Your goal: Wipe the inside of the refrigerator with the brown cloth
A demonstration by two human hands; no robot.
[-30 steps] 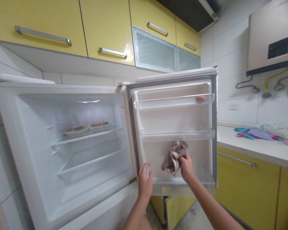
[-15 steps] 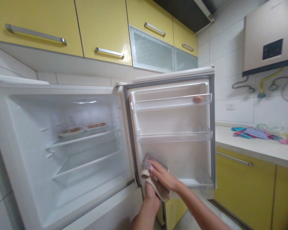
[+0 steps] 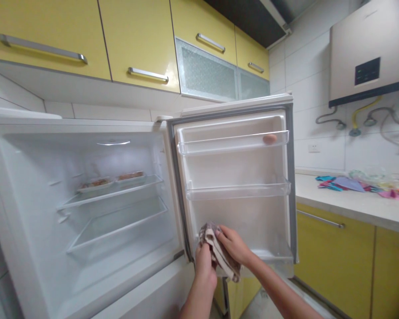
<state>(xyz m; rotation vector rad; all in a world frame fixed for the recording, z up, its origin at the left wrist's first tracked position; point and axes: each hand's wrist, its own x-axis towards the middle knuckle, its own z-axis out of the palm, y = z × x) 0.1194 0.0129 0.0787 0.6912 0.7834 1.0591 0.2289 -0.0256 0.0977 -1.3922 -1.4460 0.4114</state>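
A bunched brown-and-cream cloth (image 3: 221, 257) is held between my two hands, in front of the lower part of the open fridge door (image 3: 236, 166). My left hand (image 3: 205, 266) grips it from the left and below. From the right, my right hand (image 3: 233, 244) has its fingers closed on the cloth's upper edge. The clear bottom door bin (image 3: 275, 261) is just behind and right of my hands. Higher on the door are a clear middle bin (image 3: 237, 191) and a clear top bin (image 3: 219, 145) holding a brown egg (image 3: 270, 139).
To the left, the fridge interior (image 3: 29, 186) has glass shelves (image 3: 119, 228) and two food trays (image 3: 96, 185). Colourful cloths (image 3: 349, 184) lie on the right counter (image 3: 319, 201). Yellow cabinets (image 3: 136, 35) hang above, and a water heater (image 3: 349, 66) is on the wall.
My hands have shifted on the cloth, which is now folded and gripped differently, with its striped edge showing. The view has moved slightly to the right.
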